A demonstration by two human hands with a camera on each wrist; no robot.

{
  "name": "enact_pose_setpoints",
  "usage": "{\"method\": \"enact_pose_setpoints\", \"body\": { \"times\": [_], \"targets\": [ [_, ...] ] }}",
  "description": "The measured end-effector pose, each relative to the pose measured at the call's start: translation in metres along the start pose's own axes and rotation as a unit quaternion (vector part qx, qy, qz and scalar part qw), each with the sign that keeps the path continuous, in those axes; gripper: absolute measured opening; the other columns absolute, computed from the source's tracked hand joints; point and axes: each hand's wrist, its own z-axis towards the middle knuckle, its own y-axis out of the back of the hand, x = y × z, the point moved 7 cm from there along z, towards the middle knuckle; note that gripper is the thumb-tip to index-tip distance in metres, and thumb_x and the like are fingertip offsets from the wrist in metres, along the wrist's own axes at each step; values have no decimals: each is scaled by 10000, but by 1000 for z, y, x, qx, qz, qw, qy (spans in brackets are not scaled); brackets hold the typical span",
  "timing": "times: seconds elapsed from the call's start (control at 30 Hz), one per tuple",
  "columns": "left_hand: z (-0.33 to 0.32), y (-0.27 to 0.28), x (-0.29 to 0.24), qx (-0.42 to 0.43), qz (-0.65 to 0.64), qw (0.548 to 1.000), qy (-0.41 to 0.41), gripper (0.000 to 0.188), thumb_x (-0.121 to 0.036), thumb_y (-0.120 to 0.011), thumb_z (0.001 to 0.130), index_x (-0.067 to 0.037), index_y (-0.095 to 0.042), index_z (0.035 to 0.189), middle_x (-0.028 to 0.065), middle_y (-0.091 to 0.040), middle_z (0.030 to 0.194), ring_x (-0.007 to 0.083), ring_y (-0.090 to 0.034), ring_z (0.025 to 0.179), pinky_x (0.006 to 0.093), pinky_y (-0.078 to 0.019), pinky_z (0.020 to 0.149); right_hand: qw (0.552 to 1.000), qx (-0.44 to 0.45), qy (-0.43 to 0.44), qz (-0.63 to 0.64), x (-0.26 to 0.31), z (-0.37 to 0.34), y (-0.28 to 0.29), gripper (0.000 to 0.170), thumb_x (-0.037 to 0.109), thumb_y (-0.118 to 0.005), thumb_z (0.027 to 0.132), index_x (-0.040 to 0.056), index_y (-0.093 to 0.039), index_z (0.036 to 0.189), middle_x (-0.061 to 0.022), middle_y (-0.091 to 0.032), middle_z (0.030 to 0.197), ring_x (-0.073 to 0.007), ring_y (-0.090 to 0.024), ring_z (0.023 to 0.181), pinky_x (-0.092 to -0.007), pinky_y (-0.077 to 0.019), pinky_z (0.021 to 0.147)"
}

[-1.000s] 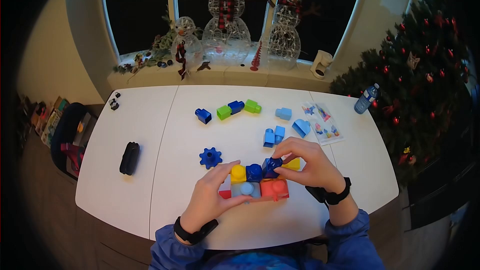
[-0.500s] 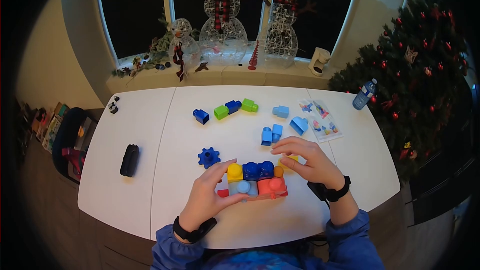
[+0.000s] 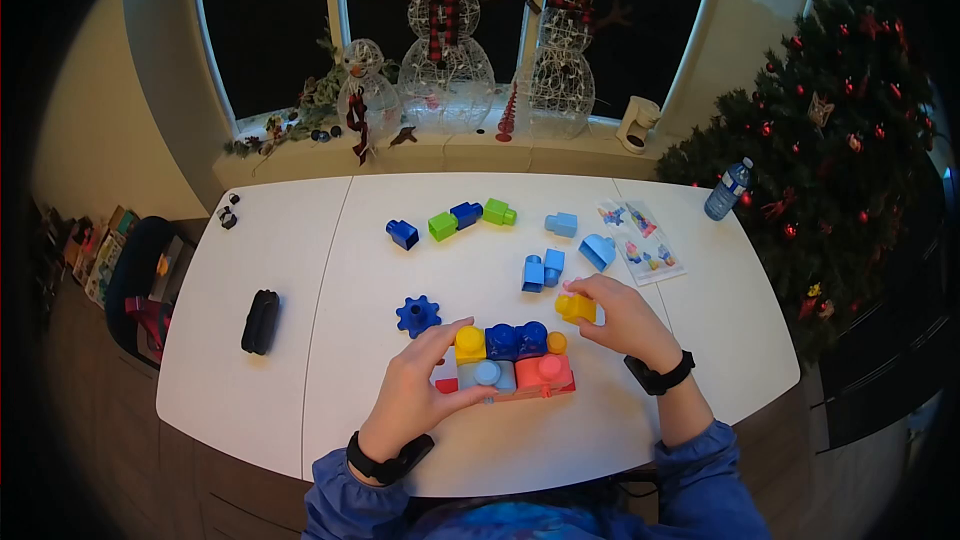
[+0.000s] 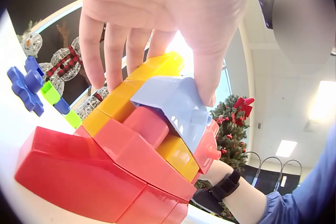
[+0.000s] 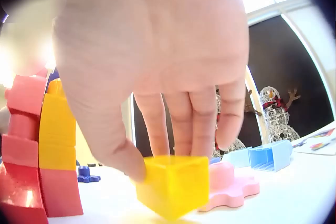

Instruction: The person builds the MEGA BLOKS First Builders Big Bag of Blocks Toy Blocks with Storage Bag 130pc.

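Note:
The built block structure (image 3: 545, 372) stands near the table's front, with yellow, dark blue, light blue and coral blocks on top. My left hand (image 3: 415, 390) grips its left end, thumb in front and fingers behind; the left wrist view shows the thumb against the light blue block (image 4: 181, 103). Just right of the structure, my right hand (image 3: 630, 325) pinches a loose yellow block (image 3: 576, 308) between thumb and fingers. In the right wrist view that yellow block (image 5: 173, 184) is held low over the table, near a pink gear-shaped piece (image 5: 231, 184).
A dark blue gear piece (image 3: 418, 316) lies behind the structure. Farther back are green blocks (image 3: 499, 212), dark blue blocks (image 3: 403, 233), light blue blocks (image 3: 562, 224) and a picture sheet (image 3: 645, 240). A black case (image 3: 260, 322) lies left; a bottle (image 3: 729, 189) stands back right.
The right hand released the dark blue block, which now sits on the structure's back row, then moved right and took hold of the yellow block. The left hand keeps its grip.

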Motion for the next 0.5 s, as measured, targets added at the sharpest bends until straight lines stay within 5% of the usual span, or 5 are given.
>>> {"method": "enact_pose_setpoints", "body": {
  "times": [0.17, 0.27, 0.5],
  "targets": [
    [1, 1, -1, 1, -6, 1000, 2, 833, -269, -984, 707, -93, -621, 1436, 119, -696, 1313, 254, -682, 1119, 352, -587, 877, 956, -106, 6, 273, 36, -13, 31, 528, 36, -805, 845, 86, -652, 1347, -102, -705, 1166, -240, -720, 1020, -326, -592, 914],
    [1, 0, 0, 0, -6, 1000, -1, 828, -270, -982, 712, -95, -622, 1437, 118, -696, 1314, 253, -682, 1119, 352, -588, 879, 958, -87, 87, 259, 53, -19, 26, 503, 19, -795, 859, 80, -658, 1340, -118, -702, 1190, -233, -712, 1045, -327, -589, 940],
    [1, 0, 1, 0, -12, 1000, 7, 830, -269, -984, 709, -98, -622, 1436, 112, -694, 1321, 252, -681, 1121, 347, -588, 885, 971, -70, 114, 198, 59, -32, 10, 425, 20, -795, 880, 36, -698, 1294, -129, -696, 1217, -311, -680, 1123, -364, -542, 976]
  ]
}}
